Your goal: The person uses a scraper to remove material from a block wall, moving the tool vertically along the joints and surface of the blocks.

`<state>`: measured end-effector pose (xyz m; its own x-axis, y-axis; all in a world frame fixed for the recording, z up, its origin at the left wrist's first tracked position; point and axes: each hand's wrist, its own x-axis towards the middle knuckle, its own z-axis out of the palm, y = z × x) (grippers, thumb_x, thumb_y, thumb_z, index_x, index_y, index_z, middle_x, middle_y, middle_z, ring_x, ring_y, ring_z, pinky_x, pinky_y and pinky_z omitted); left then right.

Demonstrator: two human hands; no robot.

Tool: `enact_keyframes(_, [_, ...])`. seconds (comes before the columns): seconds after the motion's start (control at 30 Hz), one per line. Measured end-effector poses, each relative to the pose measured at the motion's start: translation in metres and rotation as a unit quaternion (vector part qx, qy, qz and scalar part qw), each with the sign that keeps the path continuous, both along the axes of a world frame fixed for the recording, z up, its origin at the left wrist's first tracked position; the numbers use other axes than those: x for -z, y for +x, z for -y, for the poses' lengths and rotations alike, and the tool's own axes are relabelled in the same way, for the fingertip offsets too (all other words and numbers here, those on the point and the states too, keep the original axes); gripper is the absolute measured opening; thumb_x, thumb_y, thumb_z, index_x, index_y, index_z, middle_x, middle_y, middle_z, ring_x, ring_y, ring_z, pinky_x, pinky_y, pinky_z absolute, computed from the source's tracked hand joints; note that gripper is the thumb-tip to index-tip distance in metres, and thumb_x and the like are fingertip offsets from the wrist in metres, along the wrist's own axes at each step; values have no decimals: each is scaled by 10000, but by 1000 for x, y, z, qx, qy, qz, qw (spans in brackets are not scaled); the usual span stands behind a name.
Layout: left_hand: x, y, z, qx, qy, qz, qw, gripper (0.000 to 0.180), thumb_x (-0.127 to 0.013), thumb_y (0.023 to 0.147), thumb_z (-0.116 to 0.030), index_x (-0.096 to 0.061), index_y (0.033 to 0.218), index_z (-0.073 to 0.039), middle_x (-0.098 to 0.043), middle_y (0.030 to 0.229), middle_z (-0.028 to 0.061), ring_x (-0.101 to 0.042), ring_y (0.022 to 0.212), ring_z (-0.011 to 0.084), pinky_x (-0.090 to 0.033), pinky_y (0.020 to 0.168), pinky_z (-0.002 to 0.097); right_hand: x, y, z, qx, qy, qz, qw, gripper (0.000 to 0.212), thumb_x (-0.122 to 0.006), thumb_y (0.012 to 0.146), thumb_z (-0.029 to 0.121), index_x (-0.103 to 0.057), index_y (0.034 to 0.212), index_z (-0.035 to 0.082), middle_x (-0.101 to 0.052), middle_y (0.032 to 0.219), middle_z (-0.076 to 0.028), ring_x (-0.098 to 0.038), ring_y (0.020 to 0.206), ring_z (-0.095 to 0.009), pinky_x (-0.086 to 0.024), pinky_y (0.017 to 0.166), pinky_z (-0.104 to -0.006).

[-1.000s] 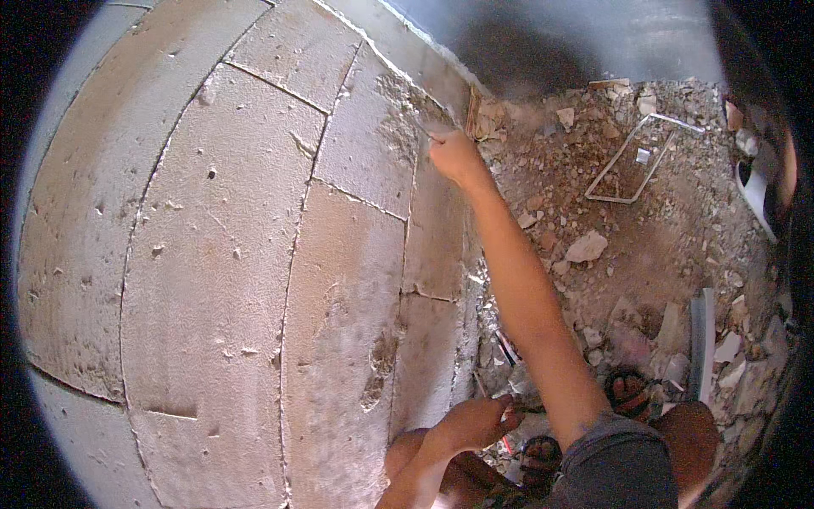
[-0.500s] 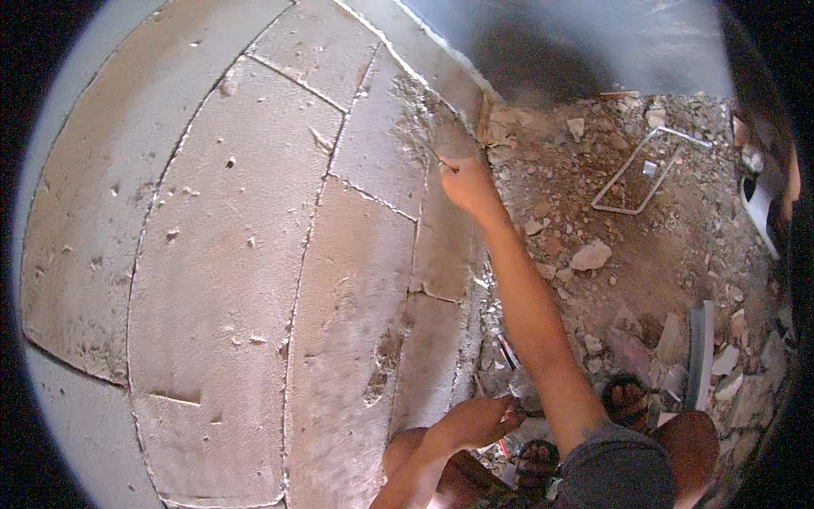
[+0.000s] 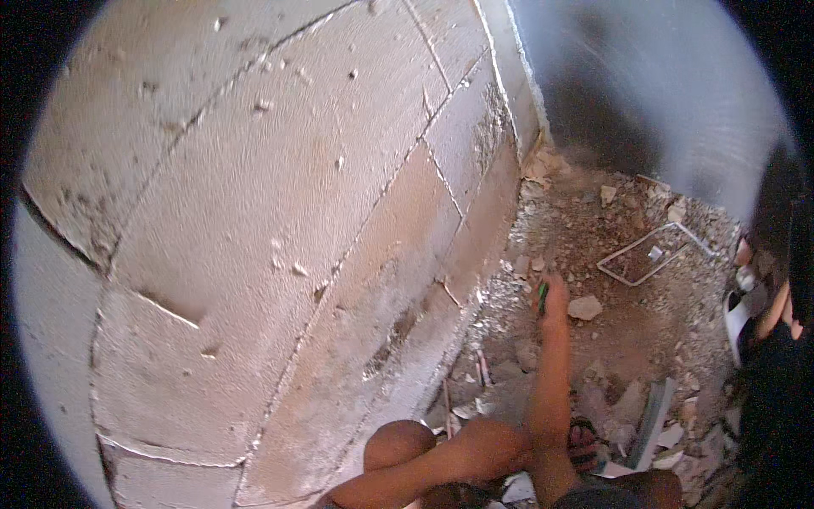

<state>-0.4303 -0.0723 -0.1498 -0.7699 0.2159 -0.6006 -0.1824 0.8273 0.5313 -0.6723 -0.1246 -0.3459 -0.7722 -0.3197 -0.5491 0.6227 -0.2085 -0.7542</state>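
Observation:
My right hand (image 3: 554,299) is closed around a small tool with a green handle (image 3: 543,294), held over the rubble beside the wall. Its working end is too blurred to make out. My left arm crosses low in front of my bent knee (image 3: 398,445). The left hand (image 3: 504,443) lies against the right forearm, and its fingers are hidden. To the left rises a pale wall of large panels (image 3: 229,204), with rough joint lines, small pits and a worn, scraped patch (image 3: 487,127) near the far corner.
Broken stone and dirt (image 3: 585,225) cover the ground, with a larger pale stone (image 3: 583,307) by my right hand. A thin white rectangular frame (image 3: 632,280) lies beyond. A grey strip (image 3: 653,424) rests near my foot. Another person's hand (image 3: 776,314) shows at the far right.
My right hand has come away from the wall, moving right and nearer, down over the rubble with the tool. My left hand is now by the right forearm. The view has shifted and tilted.

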Motion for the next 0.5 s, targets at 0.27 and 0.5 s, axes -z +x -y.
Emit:
enact_keyframes(0.27, [-105, 33, -10, -21, 47, -181, 982, 294, -557, 848, -278, -598, 793, 8, -585, 647, 183, -591, 602, 353, -455, 586, 471, 28, 155, -47, -166, -13, 89, 982, 290, -434, 919, 253, -498, 1104, 38, -534, 648, -73, -459, 477, -137, -378, 418, -273])
enact_keyframes(0.5, [-101, 40, -16, 77, 110, -183, 974, 245, -565, 832, -259, -602, 853, -18, -604, 687, 157, -612, 643, 311, -464, 579, 432, -105, 117, -46, -187, 74, -204, 958, 490, -568, 749, 63, -509, 1235, 82, -611, 908, -80, -542, 696, -152, -438, 616, -282])
